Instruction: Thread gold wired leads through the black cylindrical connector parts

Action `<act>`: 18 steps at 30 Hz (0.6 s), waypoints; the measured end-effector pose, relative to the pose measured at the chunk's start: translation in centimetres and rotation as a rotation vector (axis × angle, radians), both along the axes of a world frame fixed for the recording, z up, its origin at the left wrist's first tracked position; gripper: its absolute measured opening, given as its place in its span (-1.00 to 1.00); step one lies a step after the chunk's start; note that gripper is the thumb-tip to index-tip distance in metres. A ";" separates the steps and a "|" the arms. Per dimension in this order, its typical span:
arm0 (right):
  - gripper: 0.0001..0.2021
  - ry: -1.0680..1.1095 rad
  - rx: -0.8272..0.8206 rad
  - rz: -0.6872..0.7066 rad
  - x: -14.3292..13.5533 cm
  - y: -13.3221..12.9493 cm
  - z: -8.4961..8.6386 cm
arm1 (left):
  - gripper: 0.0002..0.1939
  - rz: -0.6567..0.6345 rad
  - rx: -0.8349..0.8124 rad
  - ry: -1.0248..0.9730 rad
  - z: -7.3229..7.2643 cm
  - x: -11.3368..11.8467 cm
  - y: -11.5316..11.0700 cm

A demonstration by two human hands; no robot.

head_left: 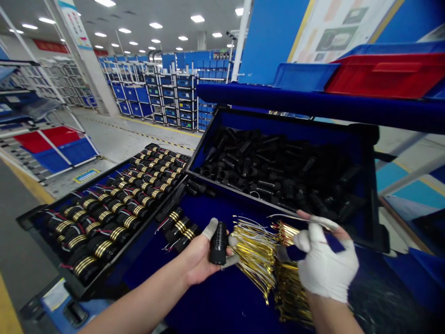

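Note:
My left hand (200,260), with white covers on some fingertips, is closed around a black ribbed plastic cylinder (219,243), held roughly upright. My right hand (325,260), in a white glove with bare fingertips, pinches a thin pale wire (287,215) that points left. Below and between the hands lies a pile of gold strips with white wires (253,253). A second gold bundle (294,292) lies under my right hand, partly hidden by it. Left of my left hand, several black cylinders with gold rings (182,226) rest on the blue work surface (205,301).
A black tray (104,278) at left holds rows of gold-ringed cylinders with red and white wires. Behind my hands a tilted bin (222,183) is heaped with black ribbed cylinders. A padded blue shelf edge (313,102) crosses above it, with red (385,76) and blue bins on top.

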State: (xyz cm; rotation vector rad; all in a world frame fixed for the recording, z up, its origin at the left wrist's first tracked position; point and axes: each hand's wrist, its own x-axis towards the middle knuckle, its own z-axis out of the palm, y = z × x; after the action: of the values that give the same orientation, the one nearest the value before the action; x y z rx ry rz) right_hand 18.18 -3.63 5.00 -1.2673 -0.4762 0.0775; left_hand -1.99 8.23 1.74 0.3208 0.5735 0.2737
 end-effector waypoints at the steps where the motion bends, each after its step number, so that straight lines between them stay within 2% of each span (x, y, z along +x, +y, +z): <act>1: -0.81 0.174 0.097 0.091 0.0 -0.1 0.7 | -0.51 -0.013 0.012 -0.005 0.0 0.1 -0.1; 3: -0.78 0.388 0.177 0.266 -0.1 -0.6 1.5 | -0.49 -0.046 0.005 -0.014 0.2 0.2 -0.5; 6: -0.80 0.460 0.076 0.420 -1.1 -1.6 1.3 | -0.46 -0.053 0.007 -0.005 0.7 0.5 -1.2; 8: -0.78 0.380 -0.061 0.436 -2.5 -2.4 0.7 | -0.45 -0.055 0.052 0.009 1.2 0.7 -1.9; 11: -0.75 0.099 -0.321 0.399 -4.7 -3.0 -0.1 | -0.44 -0.084 0.123 0.018 1.8 0.9 -3.1; 13: -0.78 -0.032 -0.478 0.462 -5.9 -3.2 -0.3 | -0.43 -0.089 0.160 0.030 2.1 0.9 -3.8; 16: -0.74 -0.051 -0.616 0.576 -7.1 -3.6 -0.4 | -0.43 -0.075 0.233 0.060 2.3 1.0 -4.8; 18: -0.70 -0.043 -0.659 0.592 -7.5 -3.8 -0.5 | -0.41 -0.078 0.290 0.074 2.4 1.0 -5.2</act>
State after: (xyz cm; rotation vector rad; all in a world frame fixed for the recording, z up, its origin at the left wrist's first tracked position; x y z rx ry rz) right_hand 10.65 -7.46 4.45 -1.7294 -0.8976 0.7576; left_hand -0.96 3.03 4.11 0.6348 0.5926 0.2708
